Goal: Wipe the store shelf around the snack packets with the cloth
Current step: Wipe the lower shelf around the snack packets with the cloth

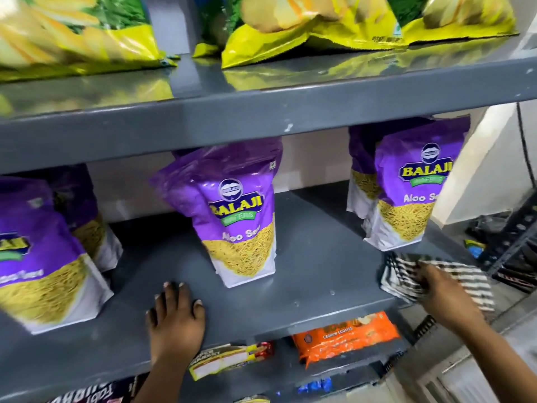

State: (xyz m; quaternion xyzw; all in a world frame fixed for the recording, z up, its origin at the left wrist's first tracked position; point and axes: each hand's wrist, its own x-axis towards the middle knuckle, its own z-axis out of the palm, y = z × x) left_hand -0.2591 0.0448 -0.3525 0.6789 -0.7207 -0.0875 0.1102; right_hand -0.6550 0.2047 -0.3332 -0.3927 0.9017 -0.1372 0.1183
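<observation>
A grey metal shelf point(313, 257) carries purple Aloo Sev snack packets: one upright in the middle point(241, 216), one at the right point(412, 193) with another behind it, and two at the left point(37, 266). My right hand point(441, 289) presses a black-and-white striped cloth point(406, 277) onto the shelf's front right corner, just in front of the right packet. My left hand point(174, 315) lies flat on the shelf's front edge, fingers spread, holding nothing, just left of and in front of the middle packet.
The shelf above point(261, 112) carries yellow-green chip bags point(305, 27). Below the wiped shelf lie an orange cookie packet point(345, 335) and a yellow-white box point(229, 359). Dark crates and clutter stand on the floor at the right point(511, 242).
</observation>
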